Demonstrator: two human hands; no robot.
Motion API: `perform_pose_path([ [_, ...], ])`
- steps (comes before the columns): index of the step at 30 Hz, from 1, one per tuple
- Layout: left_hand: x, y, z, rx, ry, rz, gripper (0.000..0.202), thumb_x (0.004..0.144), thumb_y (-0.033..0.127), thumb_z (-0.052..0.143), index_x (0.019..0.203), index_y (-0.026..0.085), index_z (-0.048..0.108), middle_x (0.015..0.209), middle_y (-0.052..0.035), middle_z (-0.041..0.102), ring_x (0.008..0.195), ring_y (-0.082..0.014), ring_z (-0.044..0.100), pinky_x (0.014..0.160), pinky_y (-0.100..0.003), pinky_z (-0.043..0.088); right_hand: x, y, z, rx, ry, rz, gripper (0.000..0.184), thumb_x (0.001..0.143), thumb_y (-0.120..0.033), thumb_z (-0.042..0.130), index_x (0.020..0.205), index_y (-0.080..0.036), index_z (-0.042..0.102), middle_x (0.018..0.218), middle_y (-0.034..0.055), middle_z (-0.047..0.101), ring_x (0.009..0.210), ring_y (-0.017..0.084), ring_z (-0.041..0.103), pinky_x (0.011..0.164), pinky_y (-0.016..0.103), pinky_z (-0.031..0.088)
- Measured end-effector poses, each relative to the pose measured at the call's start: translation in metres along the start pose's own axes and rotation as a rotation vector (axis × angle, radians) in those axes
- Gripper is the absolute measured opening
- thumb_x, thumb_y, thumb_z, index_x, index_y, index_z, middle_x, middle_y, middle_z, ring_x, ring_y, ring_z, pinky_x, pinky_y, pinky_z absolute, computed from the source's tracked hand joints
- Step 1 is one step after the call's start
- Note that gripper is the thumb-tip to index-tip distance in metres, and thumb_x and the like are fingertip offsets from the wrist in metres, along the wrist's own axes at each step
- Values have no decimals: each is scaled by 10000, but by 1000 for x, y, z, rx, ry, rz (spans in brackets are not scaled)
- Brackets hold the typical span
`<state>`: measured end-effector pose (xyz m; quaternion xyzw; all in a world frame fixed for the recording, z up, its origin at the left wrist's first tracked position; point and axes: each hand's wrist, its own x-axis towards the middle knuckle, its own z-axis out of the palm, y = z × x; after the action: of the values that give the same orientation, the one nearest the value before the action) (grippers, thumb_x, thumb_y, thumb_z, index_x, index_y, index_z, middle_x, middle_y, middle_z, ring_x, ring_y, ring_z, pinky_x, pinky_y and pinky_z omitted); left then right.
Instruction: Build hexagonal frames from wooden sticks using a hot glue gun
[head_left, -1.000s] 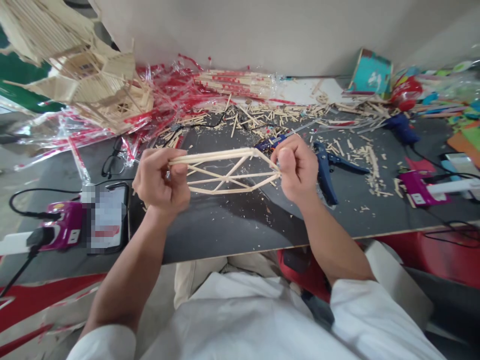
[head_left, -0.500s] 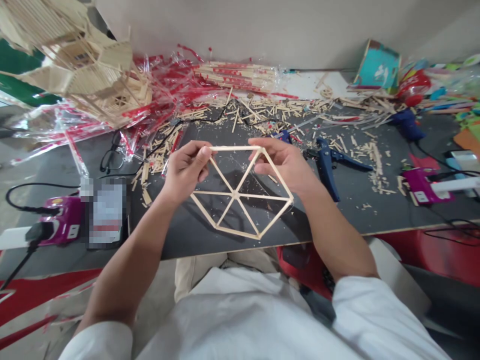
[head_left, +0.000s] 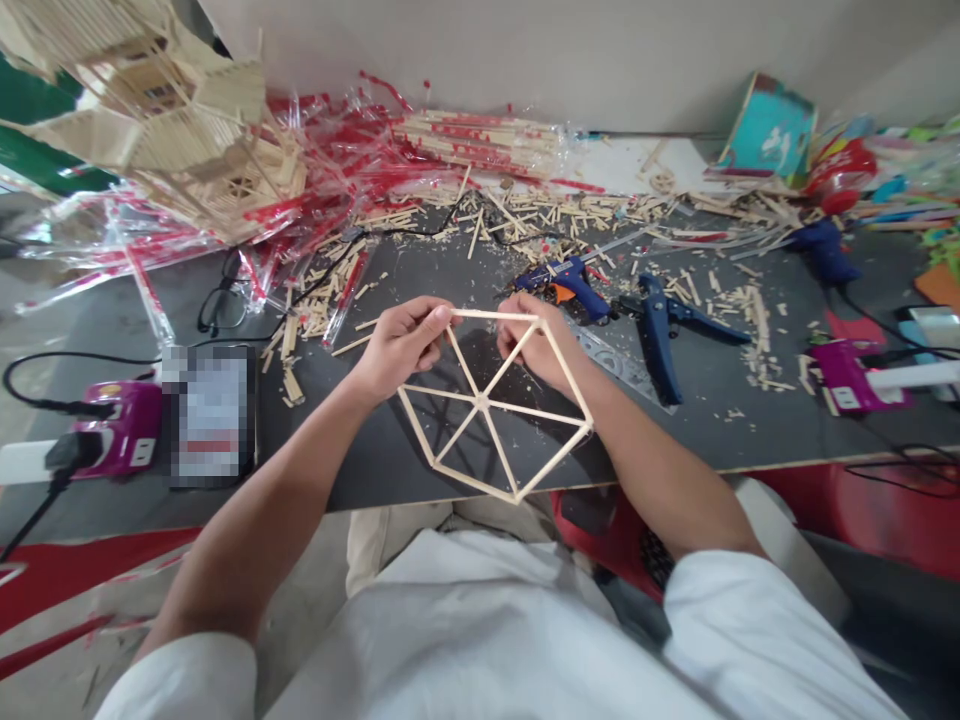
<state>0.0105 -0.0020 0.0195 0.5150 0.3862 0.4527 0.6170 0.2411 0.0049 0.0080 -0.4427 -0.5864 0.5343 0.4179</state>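
As the left hand [head_left: 405,345] pinches a corner of the spoked hexagon of pale wooden sticks [head_left: 481,402] above the dark-grey worktop [head_left: 367,465]'s near edge, I can't tell whether the curled right hand [head_left: 541,352] grips this seemingly light, stiff, fragile frame, best held at its joints.

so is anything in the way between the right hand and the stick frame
Nothing visible stands between the right hand and the stick frame: the hand sits behind its upper-right part, though contact is unclear. The left hand pinches the upper-left corner.
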Motion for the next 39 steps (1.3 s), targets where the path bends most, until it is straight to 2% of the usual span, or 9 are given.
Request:
perform_pose_path([
  [2, 0, -1, 1, -15, -7, -8, 495, 895, 617, 855, 949, 146, 714, 677, 24, 616, 413, -24, 432, 380, -162, 297, 2, 3, 0, -4, 66, 5, 597, 975, -788, 640, 774, -252, 473, 628, -57, 529, 502, 99, 534, 479, 257, 370],
  [6, -3, -4, 4, -54, -48, -30, 494, 898, 618, 852, 1003, 159, 704, 673, 42, 593, 417, -27, 434, 388, -157, 306, -3, -2, 13, 70, -170, 13, 552, 834, -682, 881, 1040, -247, 610, 693, -61, 643, 541, 113, 579, 496, 256, 442],
  [8, -4, -5, 6, -69, -67, -39, 510, 884, 624, 864, 1012, 159, 700, 658, 48, 588, 413, -27, 429, 388, -154, 302, -7, -7, 21, 130, -209, 22, 585, 840, -662, 883, 1163, -228, 659, 710, -53, 660, 556, 119, 590, 503, 261, 469],
  [13, -5, -3, 8, -63, -66, -25, 498, 899, 609, 859, 1013, 154, 690, 635, 22, 644, 422, -36, 449, 395, -152, 326, -10, -15, 27, 110, -143, 15, 506, 820, -647, 904, 887, -187, 704, 675, -36, 633, 549, 88, 557, 495, 241, 425],
  [17, -3, -2, 3, -54, -23, -21, 505, 898, 617, 857, 1055, 169, 684, 609, 32, 636, 411, -42, 435, 391, -156, 321, -7, -16, 27, 138, -144, -22, 519, 862, -677, 860, 865, -197, 663, 676, -44, 616, 537, 81, 563, 499, 239, 421],
  [23, 3, -2, -7, -12, 44, 33, 486, 939, 653, 790, 1022, 180, 717, 614, 21, 622, 392, -37, 380, 379, -176, 281, 10, -13, -3, 307, 133, 6, 693, 868, -865, 711, 720, -258, 410, 578, -89, 317, 470, 91, 430, 417, 236, 302],
  [27, 4, -1, -8, 6, 75, 42, 482, 931, 670, 789, 978, 196, 712, 593, 22, 618, 387, -44, 381, 376, -186, 271, 13, -18, -25, 293, 117, -45, 537, 906, -761, 737, 841, -255, 568, 674, -56, 449, 505, 93, 424, 460, 261, 392],
  [32, 5, -2, -9, 63, 116, 76, 512, 888, 699, 818, 950, 202, 714, 564, 29, 616, 375, -56, 386, 355, -203, 256, 7, -26, -24, 328, 74, -41, 380, 828, -533, 871, 993, -245, 686, 812, -38, 593, 540, 81, 526, 461, 249, 397],
  [39, 6, -1, -9, 172, 135, 123, 525, 894, 715, 802, 918, 198, 713, 530, 26, 601, 377, -63, 398, 376, -217, 280, 4, -28, -25, 303, -80, 161, 483, 876, -670, 844, 956, -208, 727, 781, -3, 590, 587, 88, 503, 462, 240, 419],
])
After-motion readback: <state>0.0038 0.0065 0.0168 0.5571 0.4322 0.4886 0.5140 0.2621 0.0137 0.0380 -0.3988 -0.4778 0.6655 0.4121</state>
